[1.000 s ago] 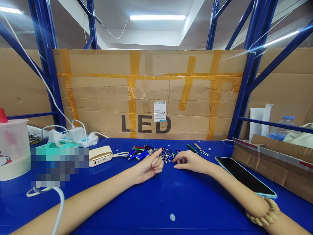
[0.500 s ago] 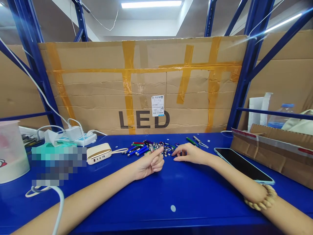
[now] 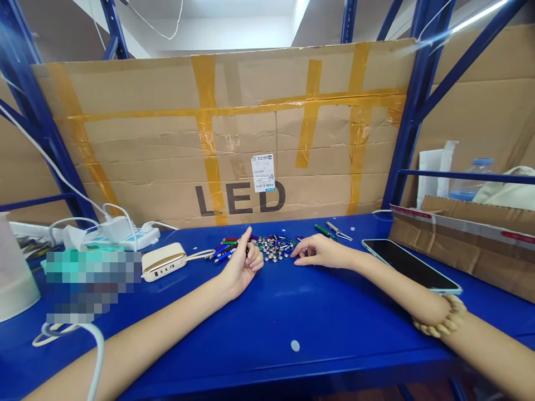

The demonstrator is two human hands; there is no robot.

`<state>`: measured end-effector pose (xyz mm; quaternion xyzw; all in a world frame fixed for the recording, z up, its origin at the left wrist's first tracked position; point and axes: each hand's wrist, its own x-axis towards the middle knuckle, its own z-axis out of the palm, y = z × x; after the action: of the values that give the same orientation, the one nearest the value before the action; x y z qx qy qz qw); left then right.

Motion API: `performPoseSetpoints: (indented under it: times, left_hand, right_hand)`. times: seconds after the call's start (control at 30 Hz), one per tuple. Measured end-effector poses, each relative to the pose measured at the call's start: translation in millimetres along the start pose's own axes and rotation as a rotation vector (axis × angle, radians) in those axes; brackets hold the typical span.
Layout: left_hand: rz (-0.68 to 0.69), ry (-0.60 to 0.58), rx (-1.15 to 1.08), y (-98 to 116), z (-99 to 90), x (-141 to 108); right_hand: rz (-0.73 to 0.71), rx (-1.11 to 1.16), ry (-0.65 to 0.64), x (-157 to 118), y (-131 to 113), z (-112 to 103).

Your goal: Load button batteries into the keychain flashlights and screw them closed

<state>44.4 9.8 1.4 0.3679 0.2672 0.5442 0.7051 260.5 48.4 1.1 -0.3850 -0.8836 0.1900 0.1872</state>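
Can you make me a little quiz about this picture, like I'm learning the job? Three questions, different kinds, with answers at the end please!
1. True or false: the beaded bracelet is on the right arm.
2. Fill in the blank: the big black letters on the taped cardboard spell ___.
3. Pick one. The fingertips of the right hand are closest to:
A) the phone
B) the small shiny pieces
C) the power strip

Key: 1. True. 2. LED. 3. B.
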Motion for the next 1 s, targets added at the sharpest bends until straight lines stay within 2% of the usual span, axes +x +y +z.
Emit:
performPoseSetpoints:
  times: [0.23, 0.77, 1.0]
  left_hand:
    - [0.017, 0.008, -0.079, 1.4, -8.4, 1.2]
    - [-0.019, 0.016, -0.058, 2.5, -4.3, -2.0]
    - [-0.012, 0.084, 0.059, 3.7, -1.2, -5.4]
  right_hand:
    - [-0.017, 0.012, -0.013, -0.9, -1.8, -1.1]
    - [-0.014, 0.001, -0.028, 0.3, -0.8, -0.9]
    - [-0.018, 0.012, -0.021, -1.1, -2.3, -1.7]
